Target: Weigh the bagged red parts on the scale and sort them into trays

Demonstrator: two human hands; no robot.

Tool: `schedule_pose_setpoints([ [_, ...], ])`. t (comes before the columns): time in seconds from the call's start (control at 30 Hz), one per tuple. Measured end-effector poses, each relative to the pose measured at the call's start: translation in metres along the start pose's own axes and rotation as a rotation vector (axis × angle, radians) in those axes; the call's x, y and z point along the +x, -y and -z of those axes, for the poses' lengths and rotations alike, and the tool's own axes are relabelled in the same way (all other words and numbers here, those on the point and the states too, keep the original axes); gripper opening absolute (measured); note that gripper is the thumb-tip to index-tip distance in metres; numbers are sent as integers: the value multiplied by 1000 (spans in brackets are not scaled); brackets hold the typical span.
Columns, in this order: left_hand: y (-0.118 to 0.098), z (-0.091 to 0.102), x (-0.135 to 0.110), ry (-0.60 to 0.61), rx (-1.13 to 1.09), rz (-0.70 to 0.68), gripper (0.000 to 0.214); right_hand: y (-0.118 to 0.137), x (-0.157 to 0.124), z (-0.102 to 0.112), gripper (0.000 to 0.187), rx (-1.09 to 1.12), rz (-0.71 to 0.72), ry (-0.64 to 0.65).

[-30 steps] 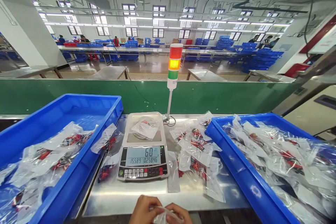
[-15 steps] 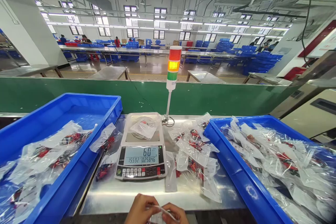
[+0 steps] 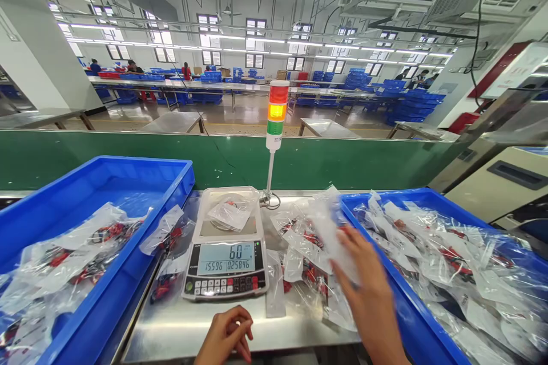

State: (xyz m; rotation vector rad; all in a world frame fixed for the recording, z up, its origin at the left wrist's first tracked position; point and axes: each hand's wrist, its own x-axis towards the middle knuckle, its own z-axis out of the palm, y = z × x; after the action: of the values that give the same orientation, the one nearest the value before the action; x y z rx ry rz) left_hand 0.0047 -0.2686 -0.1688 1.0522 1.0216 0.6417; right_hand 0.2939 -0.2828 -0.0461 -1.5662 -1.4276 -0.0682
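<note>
Near the table's front edge, my left hand (image 3: 226, 333) has its fingers curled together, and nothing shows in them. My right hand (image 3: 368, 288) is out over the right-hand pile, holding a whitish clear plastic bag (image 3: 327, 219); hand and bag are smeared by motion. Beneath and around it lie several clear bags (image 3: 306, 236) with red and black parts inside. To their left is a counting scale (image 3: 225, 271) that reads 60, with one bag (image 3: 232, 212) on its pan. A flat white bag (image 3: 275, 291) lies beside the scale.
Blue bins at left (image 3: 96, 296) and right (image 3: 411, 302) hold several similar bags. Two bags (image 3: 165, 285) lie between the scale and the left bin. A signal tower (image 3: 276, 117) glows amber behind the scale, before a green conveyor belt (image 3: 363, 162). People sit far back.
My hands were together at the front edge, holding a bag. My right hand has moved forward and right to the pile with a bag; my left has stayed near the edge. The view shifted slightly.
</note>
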Motion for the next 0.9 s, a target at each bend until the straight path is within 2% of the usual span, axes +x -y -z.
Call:
schedule_pose_setpoints([
  [0.07, 9, 0, 5, -17, 0, 8, 72, 11, 9, -38, 46, 98, -34, 240],
  [0.13, 17, 0, 10, -36, 3, 17, 75, 19, 21, -70, 49, 237, -131, 379],
  [0.27, 21, -1, 12, -49, -10, 1, 76, 35, 63, -122, 48, 414, -324, 484],
  [0.4, 15, 0, 5, -25, -34, -41, 68, 49, 104, -174, 27, 418, -382, 618],
  [0.5, 12, 1, 3, -8, -31, -55, 67, 55, 115, -201, 19, 434, -398, 711],
  [0.57, 13, 1, 3, -11, -21, -51, 68, 56, 117, -206, 25, 461, -395, 724],
  [0.67, 15, 1, 4, -16, -17, -46, 69, 50, 125, -192, 31, 523, -361, 670],
  [0.77, 17, 0, 5, -19, -16, -42, 71, 35, 137, -161, 33, 545, -303, 558],
  [0.9, 22, 0, 9, -17, -11, -29, 73, 5, 145, -112, 35, 433, -260, 370],
])
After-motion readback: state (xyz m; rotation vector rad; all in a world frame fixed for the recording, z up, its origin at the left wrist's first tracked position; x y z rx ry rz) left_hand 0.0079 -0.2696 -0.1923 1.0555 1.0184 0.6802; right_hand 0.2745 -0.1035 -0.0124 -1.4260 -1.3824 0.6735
